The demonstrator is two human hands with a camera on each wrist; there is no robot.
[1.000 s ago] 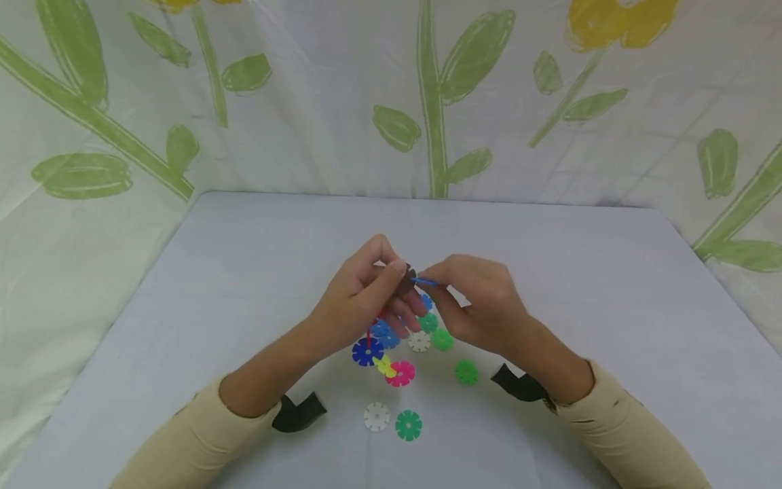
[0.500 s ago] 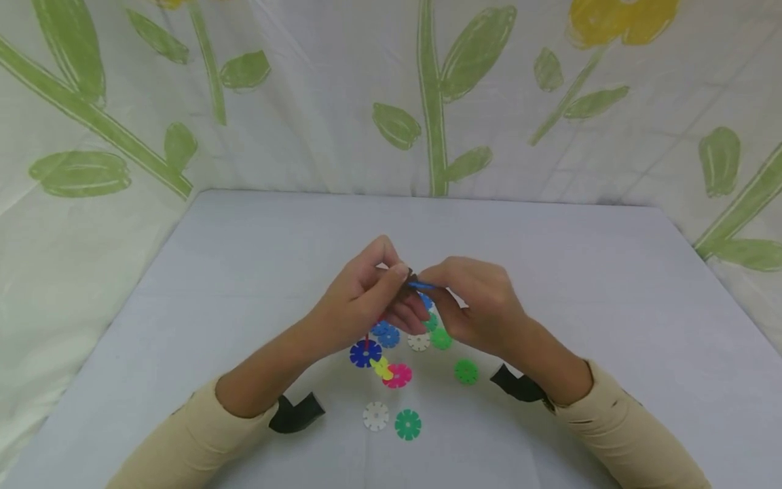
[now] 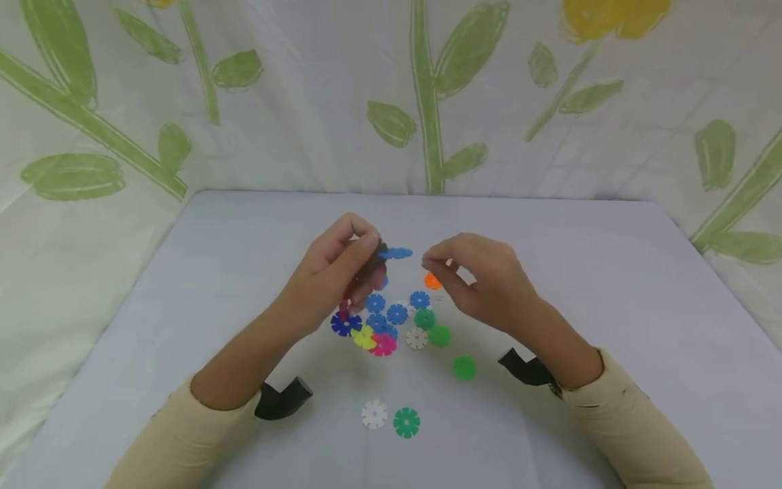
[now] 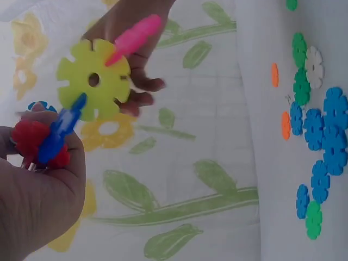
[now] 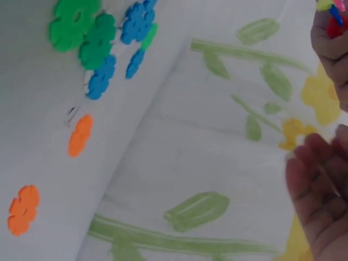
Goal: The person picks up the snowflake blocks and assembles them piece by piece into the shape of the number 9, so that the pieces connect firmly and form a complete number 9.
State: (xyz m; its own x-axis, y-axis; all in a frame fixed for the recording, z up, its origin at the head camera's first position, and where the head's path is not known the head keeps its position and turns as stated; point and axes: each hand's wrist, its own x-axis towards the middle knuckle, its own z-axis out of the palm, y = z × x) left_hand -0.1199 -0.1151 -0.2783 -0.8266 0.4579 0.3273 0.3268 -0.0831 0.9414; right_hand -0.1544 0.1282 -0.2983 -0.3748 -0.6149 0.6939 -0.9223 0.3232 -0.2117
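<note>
My left hand (image 3: 332, 275) pinches a string of joined, notched plastic discs above the table. At its fingertips is a dark brown disc (image 3: 382, 248), with a light blue disc (image 3: 398, 252) slotted in and sticking out to the right. Lower on the string come a red disc (image 4: 31, 138), a dark blue disc (image 4: 62, 128), a yellow disc (image 4: 81, 65) and a pink disc (image 4: 138, 35). Just right of the light blue disc, apart from it, my right hand (image 3: 482, 272) holds nothing visible, its fingers loosely bent.
Loose notched discs lie on the table below the hands: several blue discs (image 3: 397, 314), several green discs (image 3: 439, 336) and white discs (image 3: 417, 337). Two orange discs (image 5: 23, 210) lie farther right. Nearer the body are a white disc (image 3: 374, 414) and a green disc (image 3: 406, 422).
My right hand has let go of the light blue disc, which stays joined to the brown one. My left hand has moved left and slightly up with the string, uncovering more loose discs.
</note>
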